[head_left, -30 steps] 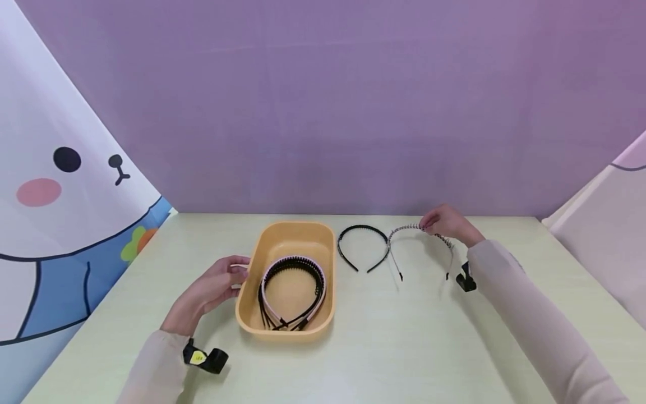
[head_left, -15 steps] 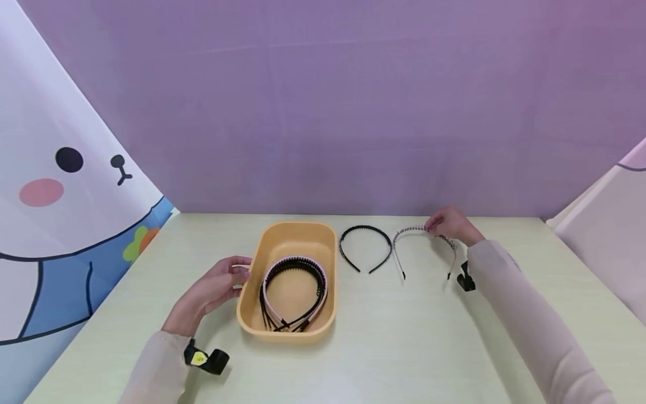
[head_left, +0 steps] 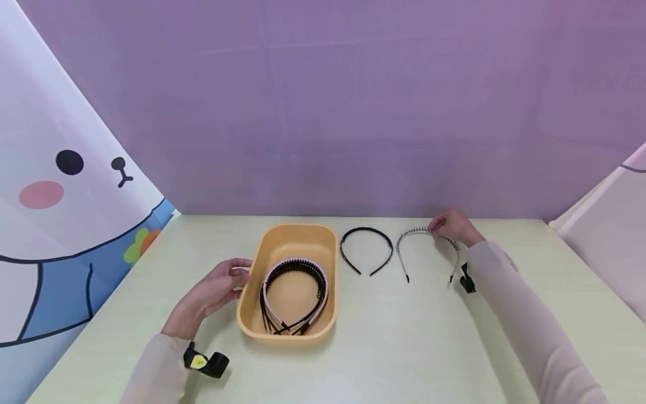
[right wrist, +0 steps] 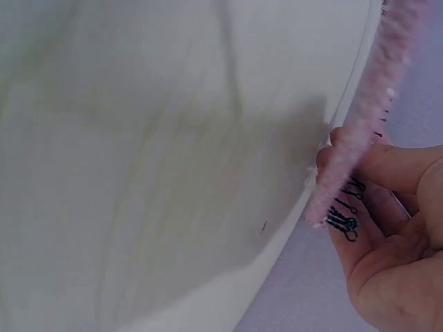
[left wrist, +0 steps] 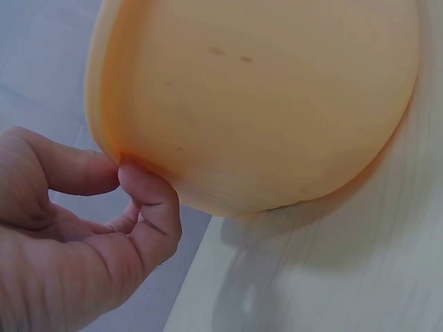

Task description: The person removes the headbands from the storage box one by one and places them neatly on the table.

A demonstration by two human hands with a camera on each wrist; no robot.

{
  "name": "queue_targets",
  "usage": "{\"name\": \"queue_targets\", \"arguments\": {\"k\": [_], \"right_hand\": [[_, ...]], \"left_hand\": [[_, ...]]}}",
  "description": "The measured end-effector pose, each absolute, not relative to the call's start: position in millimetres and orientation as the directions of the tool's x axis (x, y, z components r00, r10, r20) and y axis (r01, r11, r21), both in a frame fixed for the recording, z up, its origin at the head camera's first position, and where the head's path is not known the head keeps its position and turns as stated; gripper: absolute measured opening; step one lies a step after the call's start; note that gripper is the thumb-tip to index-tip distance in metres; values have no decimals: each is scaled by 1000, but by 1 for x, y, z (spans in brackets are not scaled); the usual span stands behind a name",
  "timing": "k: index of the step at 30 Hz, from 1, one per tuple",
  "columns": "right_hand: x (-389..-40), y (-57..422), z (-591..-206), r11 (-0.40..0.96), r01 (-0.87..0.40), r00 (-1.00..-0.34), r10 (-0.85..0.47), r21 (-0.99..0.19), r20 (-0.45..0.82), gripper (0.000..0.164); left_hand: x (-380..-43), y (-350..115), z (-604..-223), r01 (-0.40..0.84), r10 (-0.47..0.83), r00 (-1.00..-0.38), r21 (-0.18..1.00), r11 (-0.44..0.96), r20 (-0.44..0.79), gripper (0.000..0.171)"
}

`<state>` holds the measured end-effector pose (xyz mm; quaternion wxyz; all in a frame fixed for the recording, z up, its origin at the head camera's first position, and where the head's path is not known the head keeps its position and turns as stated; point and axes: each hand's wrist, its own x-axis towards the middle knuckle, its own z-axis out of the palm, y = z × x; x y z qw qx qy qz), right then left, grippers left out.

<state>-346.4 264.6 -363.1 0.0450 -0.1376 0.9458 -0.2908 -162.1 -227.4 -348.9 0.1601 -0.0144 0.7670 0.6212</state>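
My left hand [head_left: 217, 286] holds the left side of a yellow-orange plastic tub [head_left: 333, 280]; in the left wrist view the thumb and a finger pinch its edge [left wrist: 97, 90]. Inside the tub lies a pile of black and pink headbands [head_left: 323, 275]. At the back right, my right hand [head_left: 454, 226] pinches the top of a pale headband [head_left: 415, 230] with wire teeth. Up close in the right wrist view, this headband [right wrist: 374, 90] has a fuzzy pink outer side and dark looped teeth. Between tub and pale headband, a black headband [head_left: 367, 229] lies with its ends toward me.
The pale table [head_left: 393, 348] ends at the back against a purple cloth [head_left: 323, 112]. A cartoon-printed cloth [head_left: 60, 235] stands along the left side, another pale cloth [head_left: 605, 241] on the right. A small black camera [head_left: 207, 362] is strapped to the left wrist.
My right hand has shifted slightly right with the pale headband, which overlapped the black one's edge earlier and now shows a gap from it. The left hand and the tub stay together.
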Motion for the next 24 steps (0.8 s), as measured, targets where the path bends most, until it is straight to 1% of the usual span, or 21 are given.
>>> {"name": "queue_targets", "arguments": {"k": [18, 24], "right_hand": [[-352, 264, -370, 798, -194, -965, -260, -570, -37, 22], [-352, 262, -373, 802, -207, -963, -267, -560, -26, 21]], "left_hand": [[-161, -227, -351, -208, 185, -951, 954, 215, -249, 47], [-161, -227, -350, -206, 184, -952, 956, 210, -246, 46]]}}
